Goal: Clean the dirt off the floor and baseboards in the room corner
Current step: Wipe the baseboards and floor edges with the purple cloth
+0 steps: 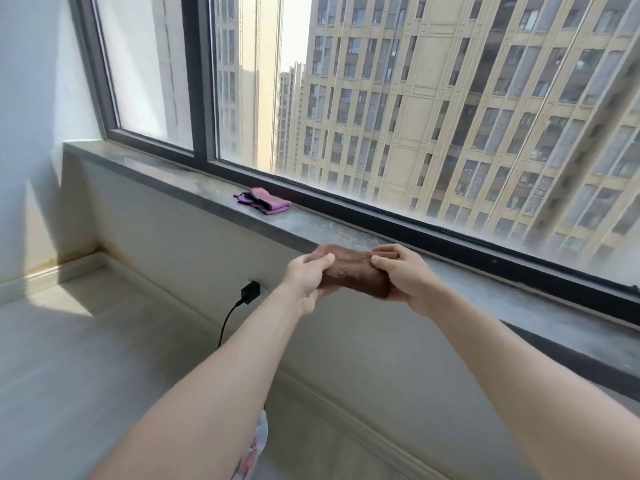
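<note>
Two hands at frame centre grip a rolled brown cloth (353, 270): left hand (306, 277) clasps one end, right hand (403, 277) the other, above the windowsill (166, 171). Pink cloth (265, 200) lies on the sill, upper centre. Stained baseboard (52, 268) at left. No legible writing.

Brown bunched cloth (353, 270): gripped at both ends by left hand (306, 277) and right hand (403, 277), above dark grey stone windowsill (180, 180). Folded pink-purple cloth (268, 201): on sill. Black plug (250, 292): in wall.
</note>
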Motion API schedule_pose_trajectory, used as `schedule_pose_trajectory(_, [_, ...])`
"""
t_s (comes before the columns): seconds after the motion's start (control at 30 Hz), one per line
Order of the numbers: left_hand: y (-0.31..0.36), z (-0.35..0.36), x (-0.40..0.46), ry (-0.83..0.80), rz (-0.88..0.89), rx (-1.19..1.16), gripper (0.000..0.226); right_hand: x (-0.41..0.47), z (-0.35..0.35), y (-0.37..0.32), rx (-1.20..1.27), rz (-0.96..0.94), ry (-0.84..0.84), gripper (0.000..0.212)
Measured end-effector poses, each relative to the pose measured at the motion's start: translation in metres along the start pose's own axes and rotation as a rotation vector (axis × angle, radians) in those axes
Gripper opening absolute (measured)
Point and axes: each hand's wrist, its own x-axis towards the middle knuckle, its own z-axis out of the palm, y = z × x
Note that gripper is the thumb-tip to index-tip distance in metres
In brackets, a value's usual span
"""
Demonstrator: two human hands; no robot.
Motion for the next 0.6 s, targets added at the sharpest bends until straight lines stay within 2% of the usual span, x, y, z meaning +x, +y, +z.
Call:
schedule_pose_trajectory(0.07, [0.024, 0.017, 0.025, -0.045, 0.076, 0.080, 0.045, 0.031, -0.008, -0.016, 0.020, -0.080, 0.105, 0.021])
schedule_pose_trajectory(0.1, [0.033, 0.024, 0.040, -0.052, 0.115, 0.163, 0.060, 0.047, -0.014, -0.024, -0.017, -0.097, 0.160, 0.028])
schedule_pose_trajectory(0.13, [0.040, 0.027, 0.055, -0.025, 0.152, 0.285, 0.076, 0.063, -0.020, -0.029, -0.143, -0.109, 0.209, 0.040])
schedule_pose_trajectory(0.17, [0.046, 0.024, 0.072, 0.035, 0.192, 0.431, 0.080, 0.076, -0.023, -0.030, -0.363, -0.129, 0.245, 0.052])
schedule_pose_trajectory(0.23, [0.051, 0.015, 0.097, 0.169, 0.285, 0.715, 0.058, 0.096, -0.024, -0.020, -0.810, -0.243, 0.276, 0.062])
schedule_pose_trajectory(0.27, [0.053, 0.009, 0.106, 0.227, 0.314, 0.838, 0.047, 0.103, -0.020, -0.012, -0.981, -0.350, 0.237, 0.060])
schedule_pose_trajectory(0.33, [0.053, -0.009, 0.126, 0.314, 0.325, 1.035, 0.037, 0.110, -0.008, 0.002, -1.210, -0.495, 0.053, 0.056])
schedule_pose_trajectory(0.4, [0.055, -0.022, 0.145, 0.398, 0.384, 1.243, 0.035, 0.118, -0.002, 0.006, -1.229, -0.468, -0.031, 0.053])
schedule_pose_trajectory(0.47, [0.060, -0.025, 0.164, 0.434, 0.459, 1.441, 0.034, 0.130, -0.004, 0.005, -1.222, -0.449, -0.017, 0.051])
schedule_pose_trajectory(0.53, [0.070, -0.025, 0.181, 0.411, 0.474, 1.575, 0.035, 0.140, -0.005, 0.007, -1.218, -0.439, -0.012, 0.051])
schedule_pose_trajectory(0.6, [0.078, -0.026, 0.200, 0.372, 0.415, 1.677, 0.039, 0.146, -0.004, 0.014, -1.186, -0.438, 0.010, 0.052])
